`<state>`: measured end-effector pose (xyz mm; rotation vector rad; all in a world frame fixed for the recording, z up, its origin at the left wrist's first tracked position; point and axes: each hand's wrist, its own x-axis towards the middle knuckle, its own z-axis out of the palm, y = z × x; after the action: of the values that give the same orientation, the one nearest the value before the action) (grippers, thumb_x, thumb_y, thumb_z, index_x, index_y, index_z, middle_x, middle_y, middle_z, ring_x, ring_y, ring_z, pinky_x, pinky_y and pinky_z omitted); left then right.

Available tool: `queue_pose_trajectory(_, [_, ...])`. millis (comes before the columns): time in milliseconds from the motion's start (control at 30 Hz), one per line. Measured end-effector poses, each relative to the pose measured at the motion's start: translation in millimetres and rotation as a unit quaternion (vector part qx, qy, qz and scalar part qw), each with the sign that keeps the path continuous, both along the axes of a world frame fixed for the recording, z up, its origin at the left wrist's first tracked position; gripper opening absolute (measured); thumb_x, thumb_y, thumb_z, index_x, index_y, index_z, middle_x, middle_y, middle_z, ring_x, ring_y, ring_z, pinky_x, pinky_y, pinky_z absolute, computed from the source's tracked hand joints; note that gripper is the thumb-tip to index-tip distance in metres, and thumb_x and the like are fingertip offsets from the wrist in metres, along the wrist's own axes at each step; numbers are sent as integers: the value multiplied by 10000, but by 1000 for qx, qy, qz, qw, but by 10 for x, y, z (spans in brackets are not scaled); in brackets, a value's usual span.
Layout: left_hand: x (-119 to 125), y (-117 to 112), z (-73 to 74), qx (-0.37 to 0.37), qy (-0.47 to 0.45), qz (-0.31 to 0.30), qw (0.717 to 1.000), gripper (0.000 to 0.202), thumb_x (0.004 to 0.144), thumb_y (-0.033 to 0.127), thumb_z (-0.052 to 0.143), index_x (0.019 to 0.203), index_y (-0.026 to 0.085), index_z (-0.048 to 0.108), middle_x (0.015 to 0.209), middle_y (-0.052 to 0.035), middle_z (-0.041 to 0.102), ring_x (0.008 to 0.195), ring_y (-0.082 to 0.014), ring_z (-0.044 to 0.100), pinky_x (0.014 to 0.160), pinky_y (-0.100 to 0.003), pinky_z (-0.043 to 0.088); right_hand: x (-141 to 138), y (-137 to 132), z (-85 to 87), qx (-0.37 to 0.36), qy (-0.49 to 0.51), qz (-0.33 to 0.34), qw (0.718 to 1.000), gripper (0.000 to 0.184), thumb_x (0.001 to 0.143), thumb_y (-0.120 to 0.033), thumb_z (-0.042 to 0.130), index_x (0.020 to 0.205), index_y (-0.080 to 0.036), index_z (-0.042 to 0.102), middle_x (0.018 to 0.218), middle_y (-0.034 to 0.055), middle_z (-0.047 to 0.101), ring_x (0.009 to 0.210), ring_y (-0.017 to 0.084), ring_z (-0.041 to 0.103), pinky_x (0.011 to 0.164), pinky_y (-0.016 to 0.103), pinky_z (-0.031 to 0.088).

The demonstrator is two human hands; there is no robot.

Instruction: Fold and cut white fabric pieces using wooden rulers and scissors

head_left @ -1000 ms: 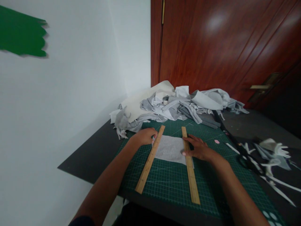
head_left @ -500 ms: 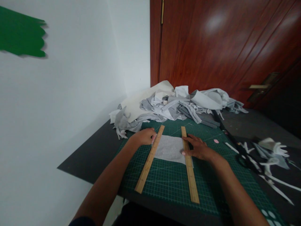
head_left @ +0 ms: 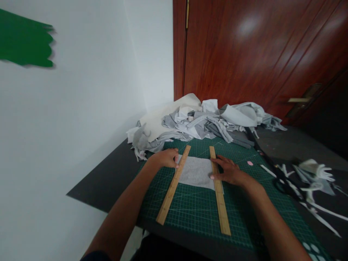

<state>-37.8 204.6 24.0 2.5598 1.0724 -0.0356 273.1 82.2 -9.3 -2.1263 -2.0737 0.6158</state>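
A piece of grey fabric [head_left: 196,172] lies flat on the green cutting mat [head_left: 193,208]. Two wooden rulers cross its sides: a left ruler [head_left: 173,186], tilted, and a right ruler [head_left: 219,195], closer to upright. My left hand [head_left: 166,158] is at the upper part of the left ruler, thumb and fingertips a little apart by the fabric's left edge. On the right ruler rests my right hand [head_left: 230,171], thumb and fingers spread, pressing it over the fabric. The fabric's edge shows just beyond this ruler.
Grey and white fabric scraps [head_left: 195,121] are heaped behind the mat, against the wall and wooden door [head_left: 244,50]. Black-handled scissors [head_left: 285,185] lie at the right beside pale strips and scraps [head_left: 317,172]. A small pink piece [head_left: 250,163] sits on the mat.
My left hand's fingers have loosened from a closed pinch at the fabric's left edge and now point at the ruler. The right hand and both rulers look almost unmoved.
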Motion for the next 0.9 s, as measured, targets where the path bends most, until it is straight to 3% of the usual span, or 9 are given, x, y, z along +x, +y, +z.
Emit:
queue_pose_trajectory(200, [28, -24, -4, -3, 20, 16, 1000, 321, 668, 421, 810, 795, 190, 628, 1177, -85, 667, 1072, -277, 648, 784, -285, 482, -28, -19, 45, -3, 3, -2, 1000, 897, 752, -650, 694, 1542, -321, 426, 1694, 97, 214, 1530, 418, 186, 1170, 631, 240])
queue_pose_trajectory(433, [93, -64, -51, 7, 33, 42, 999, 426, 666, 529, 803, 848, 195, 610, 1025, -87, 690, 980, -262, 666, 754, -282, 487, -54, -22, 70, -4, -8, -3, 1000, 891, 757, -629, 700, 1542, -307, 429, 1687, 111, 232, 1524, 424, 202, 1164, 625, 256])
queue_pose_trajectory(533, [118, -79, -69, 15, 34, 55, 998, 450, 677, 548, 791, 861, 178, 614, 1063, -117, 677, 973, -279, 667, 774, -304, 494, -40, -15, 44, 1, -9, 1, 1000, 885, 762, -636, 691, 1543, -315, 426, 1683, 110, 240, 1523, 425, 205, 1164, 625, 258])
queue_pose_trajectory(733, [137, -91, -77, 18, 34, 59, 998, 426, 679, 516, 799, 886, 182, 634, 1039, -86, 675, 983, -256, 659, 813, -285, 497, -20, -9, 13, 4, -9, 1, 1000, 890, 757, -660, 685, 1539, -318, 432, 1681, 100, 249, 1516, 440, 212, 1156, 638, 261])
queue_pose_trajectory(900, [85, -109, 31, 18, 38, 41, 998, 294, 696, 399, 806, 802, 184, 636, 1030, -64, 679, 950, -233, 659, 787, -271, 489, -29, -15, 31, 3, -7, 1, 1000, 869, 766, -644, 681, 1536, -328, 433, 1682, 92, 245, 1522, 426, 204, 1167, 624, 253])
